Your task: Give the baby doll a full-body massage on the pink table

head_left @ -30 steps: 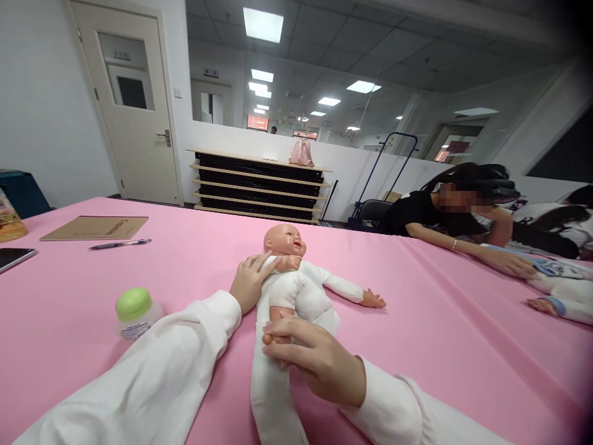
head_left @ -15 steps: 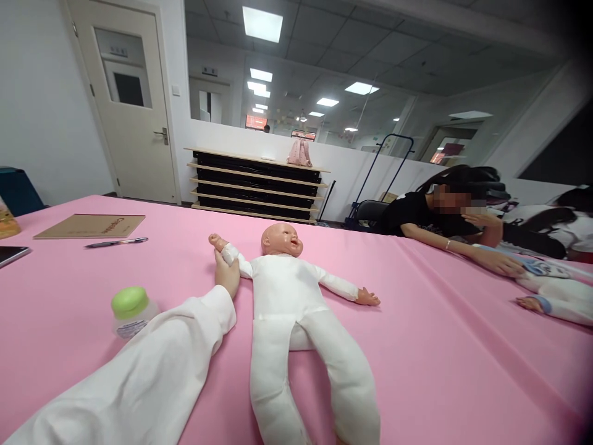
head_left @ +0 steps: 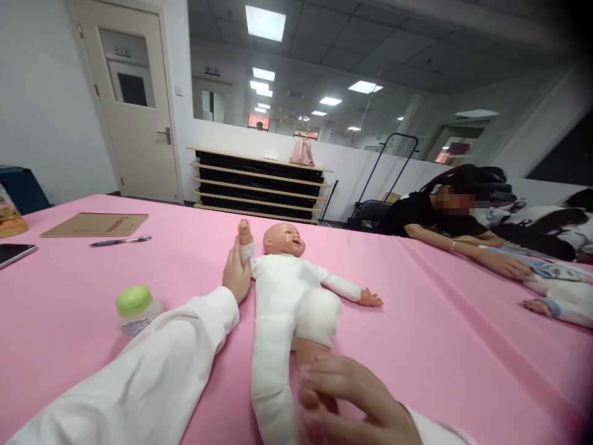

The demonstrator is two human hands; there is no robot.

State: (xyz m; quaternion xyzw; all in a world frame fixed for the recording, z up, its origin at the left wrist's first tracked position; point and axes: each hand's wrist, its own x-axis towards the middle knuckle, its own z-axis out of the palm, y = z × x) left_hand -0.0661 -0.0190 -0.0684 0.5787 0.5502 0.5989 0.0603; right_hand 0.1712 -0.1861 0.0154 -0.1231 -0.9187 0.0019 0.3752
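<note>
A baby doll [head_left: 278, 290] with a white cloth body lies on its back, its head at the far end. My left hand [head_left: 237, 275] is closed round the doll's arm on the left, holding it upright beside the head. Lower down, my right hand [head_left: 356, 395] grips the lower part of the doll's right-side leg, which is bent with the knee raised. Motion blurs its fingers, and the foot is mostly hidden behind them. The doll's other arm stretches out to the right on the pink cloth [head_left: 417, 346].
Left of my sleeve stands a jar with a green lid [head_left: 134, 306]. Farther off lie a pen [head_left: 120, 241], a brown notebook [head_left: 95, 225] and a phone [head_left: 16, 253]. At the right, another person's arm [head_left: 477, 250] reaches to a second doll [head_left: 565, 296].
My left hand has raised the doll's arm from pointing outward to upright. My right hand has come into view and the doll's right-side leg, straight before, is now bent up.
</note>
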